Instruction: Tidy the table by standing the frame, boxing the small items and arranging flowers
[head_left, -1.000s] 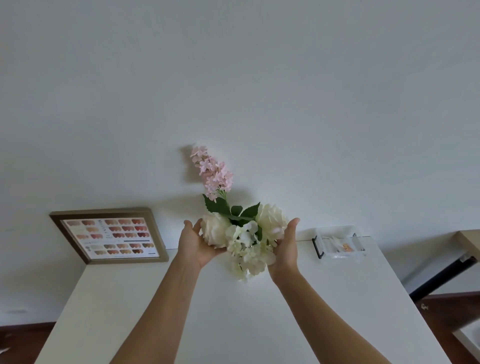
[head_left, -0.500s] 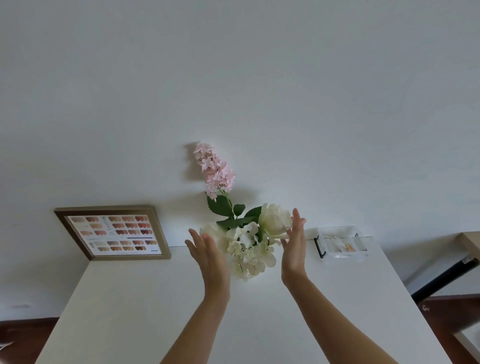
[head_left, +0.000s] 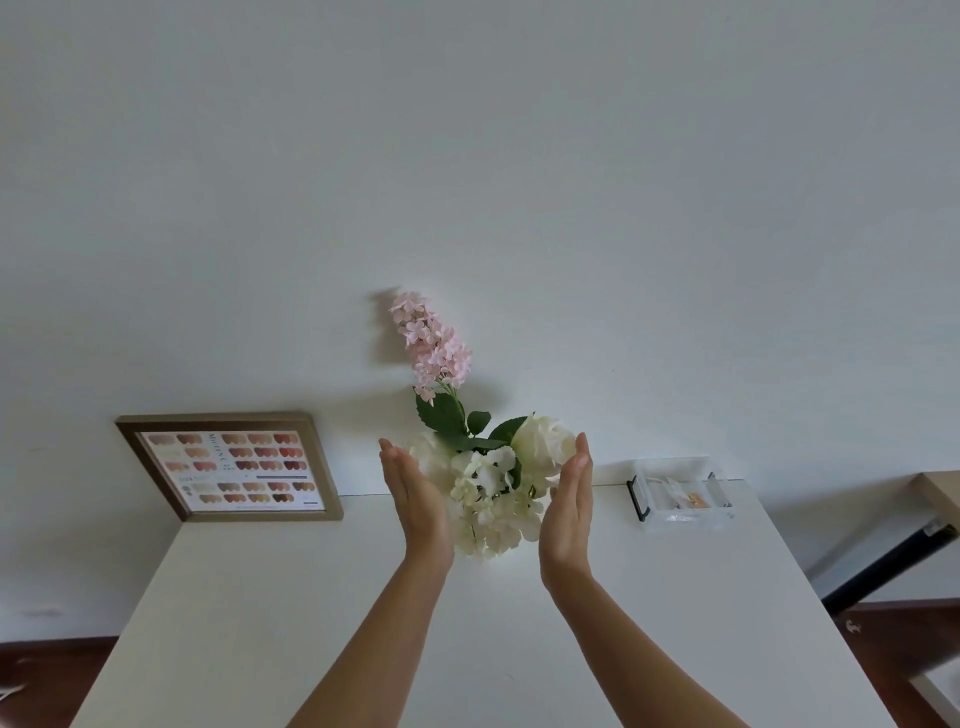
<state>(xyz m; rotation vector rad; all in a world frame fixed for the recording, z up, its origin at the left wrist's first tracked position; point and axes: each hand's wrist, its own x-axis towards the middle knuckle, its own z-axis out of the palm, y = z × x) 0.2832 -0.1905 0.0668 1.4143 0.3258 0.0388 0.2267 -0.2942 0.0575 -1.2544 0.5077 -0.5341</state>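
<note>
White flowers (head_left: 491, 493) between left hand (head_left: 415, 506), right hand (head_left: 569, 509); palms flat, fingers extended.

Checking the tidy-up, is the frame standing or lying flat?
Standing: the frame is upright on the table's far edge, against the wall.

White flowers (head_left: 491, 499), pink spray (head_left: 434, 345), brown-framed swatch chart (head_left: 231, 467).

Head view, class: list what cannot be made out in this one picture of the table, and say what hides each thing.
- Whatever holds the flowers: hidden by the blooms and the two hands, left hand, right hand.
- Contents of the clear box: too small; only an orange speck shows.
- Print on the framed chart: too small to read.
- Near edge of the table: cut off by the bottom of the picture.
</note>
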